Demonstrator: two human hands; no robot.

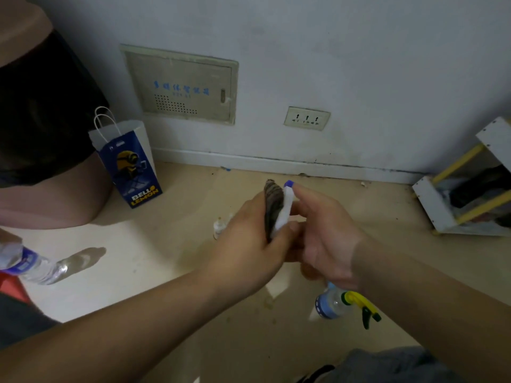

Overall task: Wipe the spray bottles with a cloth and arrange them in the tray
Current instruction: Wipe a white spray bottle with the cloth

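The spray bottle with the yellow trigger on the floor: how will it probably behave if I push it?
The spray bottle appears to lie on its side, so it may roll a little; the protruding yellow trigger would likely stop it. Its body looks like clear plastic, so it is probably light.

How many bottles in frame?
4: white bottle in the right hand, against the cloth; small bottle on the floor behind the left hand; trigger bottle below the right wrist; water bottle at the left edge. Others may be hidden behind the hands.
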